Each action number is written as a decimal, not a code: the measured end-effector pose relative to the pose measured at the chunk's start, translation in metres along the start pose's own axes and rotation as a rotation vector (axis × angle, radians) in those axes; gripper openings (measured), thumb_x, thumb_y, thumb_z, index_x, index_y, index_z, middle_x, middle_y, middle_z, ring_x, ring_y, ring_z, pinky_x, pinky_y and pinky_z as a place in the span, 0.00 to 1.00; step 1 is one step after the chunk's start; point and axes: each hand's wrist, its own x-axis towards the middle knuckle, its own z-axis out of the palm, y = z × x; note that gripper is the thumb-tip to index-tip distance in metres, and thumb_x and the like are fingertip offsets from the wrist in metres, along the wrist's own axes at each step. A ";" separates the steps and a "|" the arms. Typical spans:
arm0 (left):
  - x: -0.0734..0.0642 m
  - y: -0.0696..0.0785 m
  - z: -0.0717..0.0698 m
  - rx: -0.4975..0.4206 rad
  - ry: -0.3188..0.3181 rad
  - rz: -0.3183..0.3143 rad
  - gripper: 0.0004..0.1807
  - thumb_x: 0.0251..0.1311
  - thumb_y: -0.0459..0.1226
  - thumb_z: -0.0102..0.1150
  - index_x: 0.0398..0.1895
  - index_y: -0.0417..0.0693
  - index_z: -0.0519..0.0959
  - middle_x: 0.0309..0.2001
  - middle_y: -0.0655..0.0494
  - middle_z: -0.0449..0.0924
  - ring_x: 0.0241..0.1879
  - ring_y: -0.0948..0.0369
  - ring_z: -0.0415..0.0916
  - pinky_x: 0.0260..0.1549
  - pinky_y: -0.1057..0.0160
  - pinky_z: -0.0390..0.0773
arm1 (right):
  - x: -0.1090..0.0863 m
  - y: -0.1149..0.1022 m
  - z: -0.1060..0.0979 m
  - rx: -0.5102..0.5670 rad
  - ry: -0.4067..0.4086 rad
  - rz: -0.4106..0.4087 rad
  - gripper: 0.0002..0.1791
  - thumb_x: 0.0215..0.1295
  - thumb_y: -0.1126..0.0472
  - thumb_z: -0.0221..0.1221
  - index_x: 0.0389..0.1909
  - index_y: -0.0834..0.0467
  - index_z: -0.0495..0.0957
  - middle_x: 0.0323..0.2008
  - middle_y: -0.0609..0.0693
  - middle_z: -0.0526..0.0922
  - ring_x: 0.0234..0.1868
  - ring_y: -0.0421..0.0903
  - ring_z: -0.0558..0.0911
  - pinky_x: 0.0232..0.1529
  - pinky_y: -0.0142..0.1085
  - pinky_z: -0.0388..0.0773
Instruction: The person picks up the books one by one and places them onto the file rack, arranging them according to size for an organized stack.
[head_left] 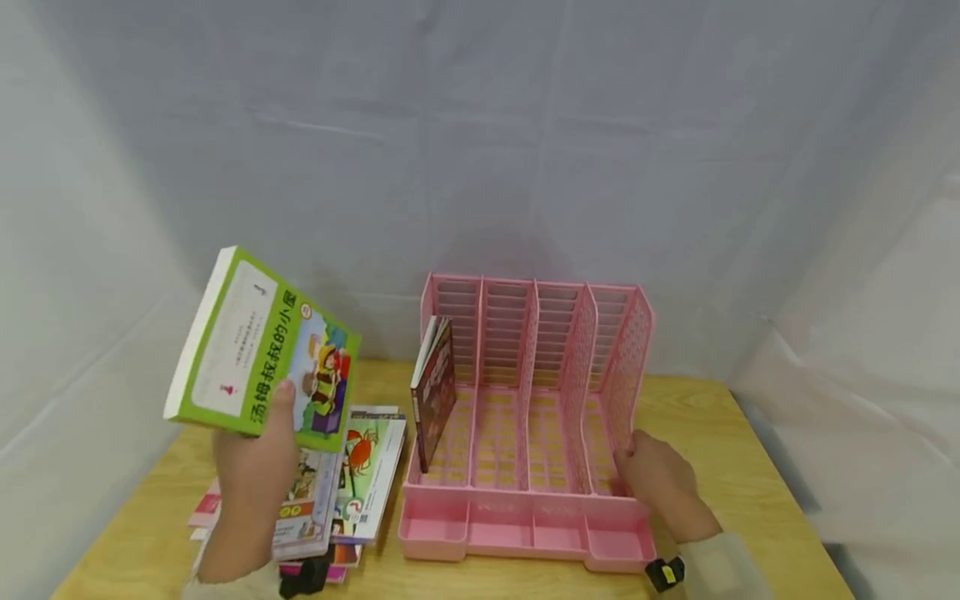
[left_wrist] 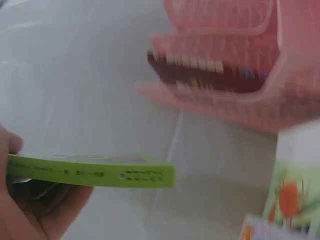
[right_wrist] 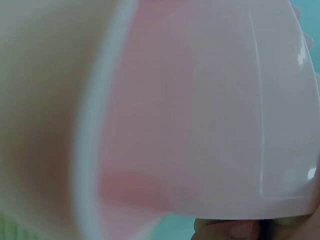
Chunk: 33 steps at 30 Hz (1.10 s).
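Wooden table [head_left: 750,467] beneath green book [head_left: 273,346], long axis crosswise, top leftward

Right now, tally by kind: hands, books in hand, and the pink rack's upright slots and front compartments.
Left hand and right hand: 2
Green book in hand: 1
Upright slots: 4
Front compartments: 4
Total: 11
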 end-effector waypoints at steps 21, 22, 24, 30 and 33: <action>-0.046 -0.003 0.080 -0.167 -0.002 0.342 0.30 0.72 0.28 0.56 0.76 0.47 0.64 0.65 0.45 0.78 0.57 0.52 0.82 0.43 0.65 0.85 | -0.004 -0.015 0.013 0.044 -0.022 -0.017 0.17 0.79 0.50 0.44 0.34 0.55 0.71 0.23 0.51 0.74 0.24 0.48 0.73 0.23 0.40 0.68; -0.044 -0.004 0.080 -0.210 0.019 0.402 0.32 0.71 0.24 0.55 0.77 0.45 0.62 0.67 0.44 0.76 0.59 0.53 0.81 0.46 0.65 0.84 | -0.004 -0.015 0.012 0.039 -0.019 -0.018 0.17 0.79 0.50 0.44 0.33 0.55 0.71 0.22 0.51 0.73 0.24 0.48 0.73 0.23 0.40 0.67; -0.040 -0.004 0.079 -0.288 0.037 0.514 0.36 0.67 0.19 0.52 0.78 0.42 0.59 0.70 0.43 0.72 0.62 0.54 0.78 0.51 0.64 0.83 | -0.004 -0.016 0.010 0.031 -0.008 -0.025 0.17 0.80 0.50 0.44 0.32 0.55 0.70 0.22 0.51 0.72 0.23 0.48 0.72 0.22 0.41 0.67; -0.038 -0.011 0.087 -0.230 -0.066 0.545 0.33 0.66 0.21 0.58 0.75 0.38 0.66 0.67 0.40 0.76 0.58 0.47 0.82 0.46 0.65 0.85 | -0.004 -0.014 0.010 0.045 -0.005 -0.030 0.18 0.80 0.50 0.44 0.33 0.56 0.71 0.22 0.51 0.71 0.23 0.48 0.72 0.23 0.40 0.66; -0.046 -0.014 0.092 0.011 -0.144 0.363 0.20 0.71 0.34 0.61 0.62 0.32 0.77 0.51 0.34 0.85 0.39 0.46 0.88 0.26 0.66 0.85 | -0.005 -0.014 0.013 0.068 -0.011 -0.025 0.17 0.80 0.50 0.44 0.33 0.56 0.70 0.22 0.51 0.71 0.23 0.48 0.72 0.22 0.40 0.66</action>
